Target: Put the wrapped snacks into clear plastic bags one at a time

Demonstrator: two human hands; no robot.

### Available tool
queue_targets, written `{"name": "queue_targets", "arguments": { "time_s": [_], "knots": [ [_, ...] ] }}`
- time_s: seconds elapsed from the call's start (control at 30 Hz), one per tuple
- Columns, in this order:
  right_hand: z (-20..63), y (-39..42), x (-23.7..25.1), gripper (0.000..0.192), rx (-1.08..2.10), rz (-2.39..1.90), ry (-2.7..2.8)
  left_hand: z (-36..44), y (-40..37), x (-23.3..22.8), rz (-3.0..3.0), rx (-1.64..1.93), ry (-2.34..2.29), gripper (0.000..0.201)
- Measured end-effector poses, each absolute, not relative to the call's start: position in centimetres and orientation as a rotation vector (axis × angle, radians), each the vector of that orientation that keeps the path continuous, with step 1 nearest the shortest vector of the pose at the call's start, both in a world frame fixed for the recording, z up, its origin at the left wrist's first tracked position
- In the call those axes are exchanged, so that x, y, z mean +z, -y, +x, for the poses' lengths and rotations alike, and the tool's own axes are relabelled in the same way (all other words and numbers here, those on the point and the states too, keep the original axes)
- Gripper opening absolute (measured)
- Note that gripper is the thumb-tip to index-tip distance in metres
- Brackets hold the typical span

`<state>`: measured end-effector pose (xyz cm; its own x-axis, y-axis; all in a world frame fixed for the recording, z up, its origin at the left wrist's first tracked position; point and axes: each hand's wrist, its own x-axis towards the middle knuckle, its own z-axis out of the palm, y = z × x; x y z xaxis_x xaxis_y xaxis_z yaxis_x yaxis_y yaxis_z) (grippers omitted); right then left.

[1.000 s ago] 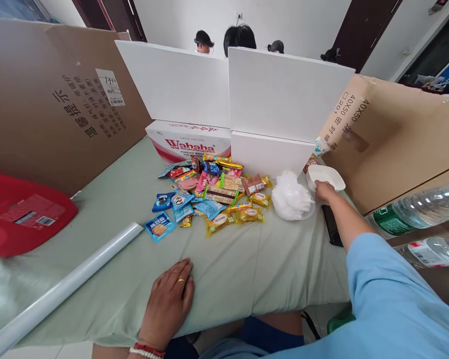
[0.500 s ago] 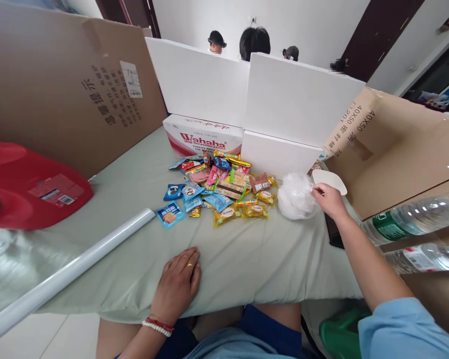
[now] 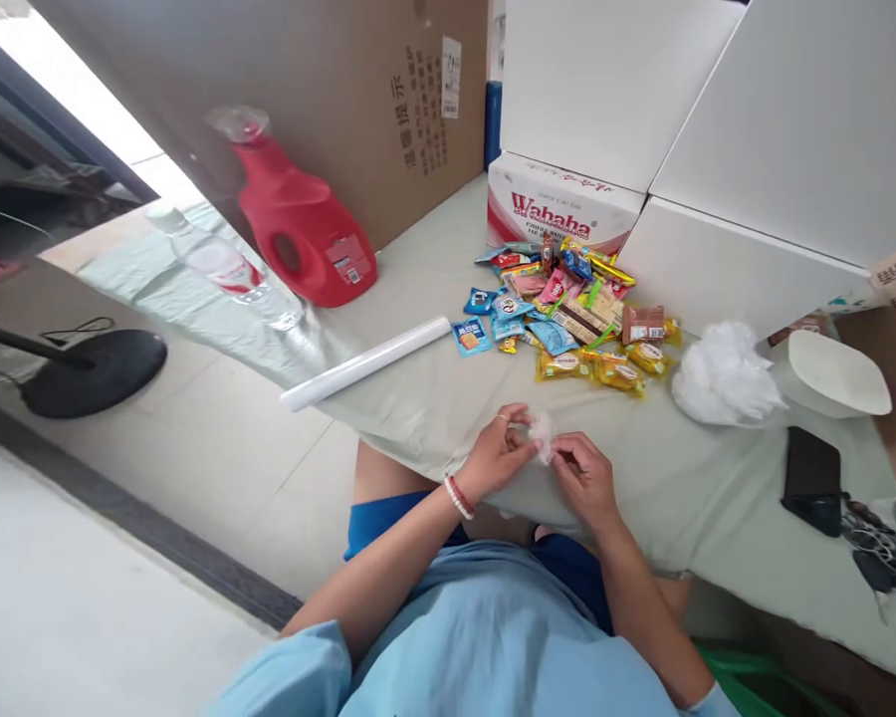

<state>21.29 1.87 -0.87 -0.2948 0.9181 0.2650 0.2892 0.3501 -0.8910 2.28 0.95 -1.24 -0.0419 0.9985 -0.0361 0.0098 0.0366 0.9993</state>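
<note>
Plastic [image 3: 543, 434] sits pinched between your left hand [image 3: 495, 457] and right hand [image 3: 587, 480], your side of the snack pile [image 3: 567, 311], seemingly for unfolding, which calls for gentle tugs.

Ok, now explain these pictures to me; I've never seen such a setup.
There is no machine here: these are a person's bare hands. Every picture comes from one camera worn on that person's head, looking forward and down. The left hand and right hand hold a small, crumpled piece of whitish plastic between them. On the pale green, cloth-covered table are a pile of colourful wrapped snacks, a whitish plastic bundle, a white rounded bowl and a red plastic jug.
</note>
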Motion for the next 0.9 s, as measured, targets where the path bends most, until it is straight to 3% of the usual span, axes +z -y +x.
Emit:
{"name": "queue_targets", "arguments": {
  "time_s": [0.1,0.3,0.43,0.73,0.9],
  "knots": [
    [21.6,-2.0,-2.0,0.021,1.146,-1.116,1.515,2.6,-1.8,-2.2,1.043,1.175,-1.166,0.040],
    [21.8,-2.9,-1.9,0.037,1.348,-1.063,1.016,1.8,-2.1,-2.6,1.025,1.192,-1.064,0.040],
    [21.2,-3.3,-1.7,0.047,1.302,-1.013,0.982,1.9,-1.9,-2.6,1.194,1.221,-1.056,0.035],
    [22.1,-3.9,-1.7,0.030,1.325,-1.012,0.881,1.8,-2.6,-3.3,1.051,1.348,-0.969,0.024],
    [21.9,-3.8,-2.2,0.052,1.305,-1.026,1.010,1.7,-2.6,-3.6,1.067,1.326,-0.920,0.027]
  ]
}}
